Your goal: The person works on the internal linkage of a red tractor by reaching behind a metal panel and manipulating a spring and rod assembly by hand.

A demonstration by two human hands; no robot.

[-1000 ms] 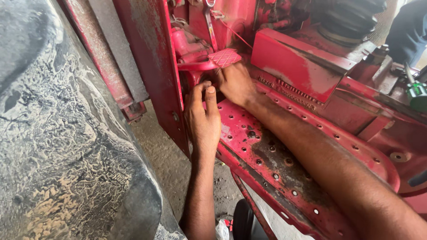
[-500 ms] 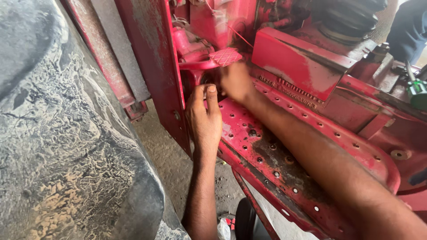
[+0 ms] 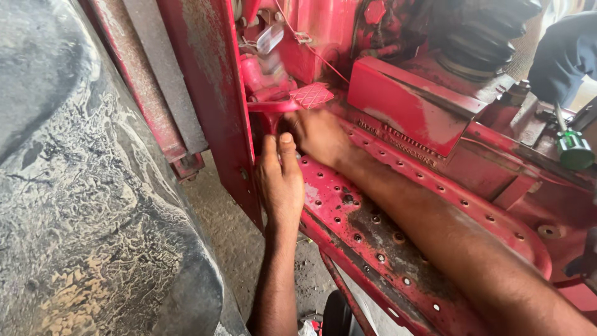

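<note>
My left hand [image 3: 281, 180] reaches up from below beside the red upright post [image 3: 214, 106], fingers pointing up and pressed against the edge of the perforated red footplate [image 3: 379, 242]. My right hand [image 3: 318, 134] lies across the footplate, its fingers curled under the red pedal [image 3: 311, 95] with the diamond tread. What the fingertips of either hand touch is hidden behind the post and pedal arm.
A big dusty black tyre [image 3: 81, 205] fills the left side. A red housing box [image 3: 410, 106] and a black rubber bellows [image 3: 479, 37] sit beyond the footplate. At the far right are a person's dark sleeve [image 3: 566, 56] and a green-handled tool [image 3: 573, 149]. Concrete floor [image 3: 230, 236] lies below.
The view has shifted slightly. Both hands stay at the same spot by the pedal, with only small finger movements.
</note>
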